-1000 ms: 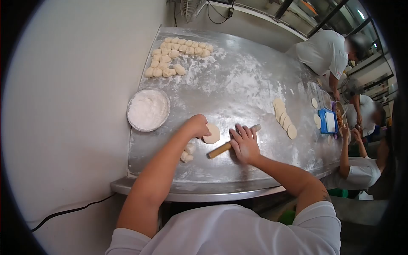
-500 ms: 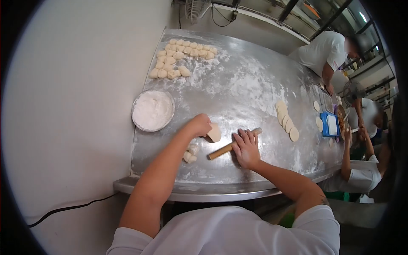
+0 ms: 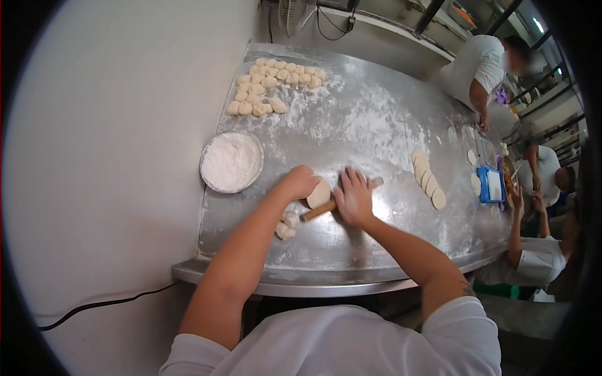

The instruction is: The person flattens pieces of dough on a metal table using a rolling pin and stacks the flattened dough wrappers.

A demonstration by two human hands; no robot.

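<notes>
My left hand [image 3: 302, 182] is closed on the near-left edge of a flattened dough round [image 3: 318, 197], its fingertips partly hidden. My right hand [image 3: 354, 199] lies with fingers stretched out and palm down over a wooden rolling pin [image 3: 318, 211]. The pin slants across the steel table, its left part at the lower edge of the dough round. Beside my left wrist, a few small dough pieces [image 3: 285, 230] sit close together.
A bowl of flour [image 3: 232, 161] stands at the left by the wall. Several dough balls [image 3: 257, 88] are grouped at the far left. Overlapping dough rounds [image 3: 429, 182] lie to the right. Co-workers [image 3: 480, 75] stand along the right side, near a blue scale [image 3: 490, 183].
My right hand and the rolling pin have moved up and left, bringing the pin against the dough round. My left hand stays at the round's edge. The view has shifted slightly.
</notes>
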